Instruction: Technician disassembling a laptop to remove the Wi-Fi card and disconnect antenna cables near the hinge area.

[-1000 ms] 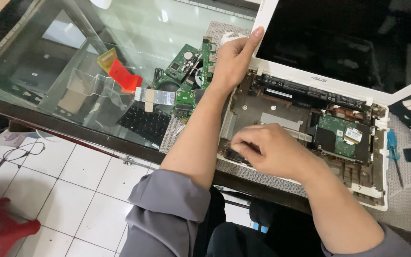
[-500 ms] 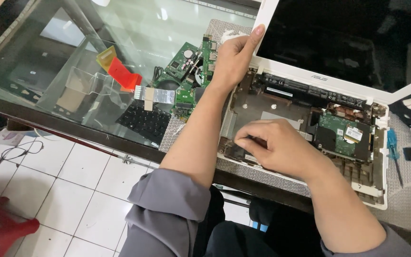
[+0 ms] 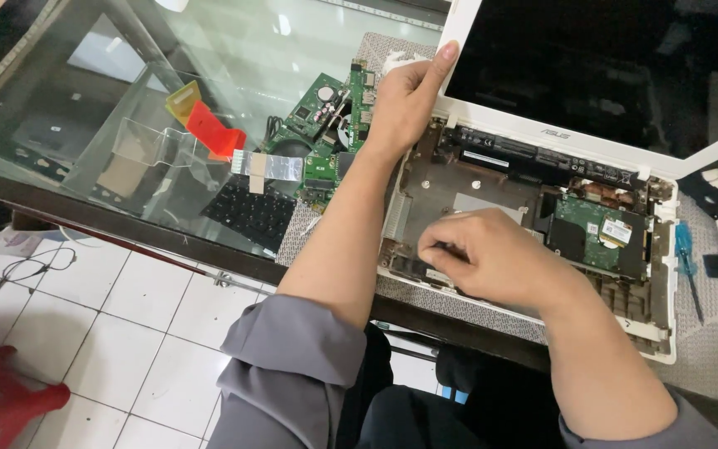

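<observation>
Head view: working inside an opened white laptop base (image 3: 658, 333), keyboard deck already off, dark screen (image 3: 592, 58) tilted up at 12 o'clock. Left hand (image 3: 400, 100) bracing the base's far-left corner at 11 o'clock, fingers pressed flat against the screen's edge, gripping nothing. Right hand (image 3: 492, 258) bending down over the near-left corner at 7 o'clock, fingertips pinched together on a small dark part (image 3: 413, 268) seated just inside the front rim; whether truly gripping or only pressing, hard to tell. Judging the step as freeing or seating that part, likely needing a careful lift or slide along the rim next, with the left hand steadying. Green circuit board (image 3: 600, 229) sitting at 3 o'clock within the base. Removed green boards (image 3: 322, 125) and black keyboard (image 3: 251, 216) lying on the glass tabletop (image 3: 60, 108) at 9 o'clock. Blue screwdriver (image 3: 687, 258) resting beyond the base at 3 o'clock.
</observation>
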